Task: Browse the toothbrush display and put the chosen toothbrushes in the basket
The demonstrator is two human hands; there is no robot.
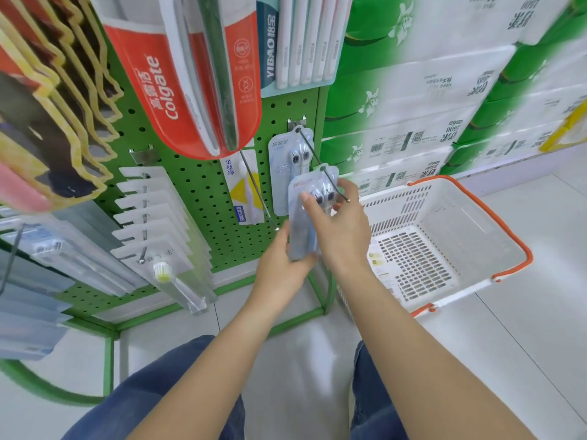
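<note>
As the person crouched at the green pegboard rack (203, 192), both hands were clamped on one blister pack of toothbrushes (306, 217): the left hand (282, 265) gripped its lower end, the right hand (341, 223) pinched the top by the peg hook (320, 163). It hung there, not yet in the white basket (495, 236) just beside. The pack looked light and fairly stiff, its clear plastic likely slick; the flat card edges seemed the safest hold. A twin pack (286, 163) hung behind.
</note>
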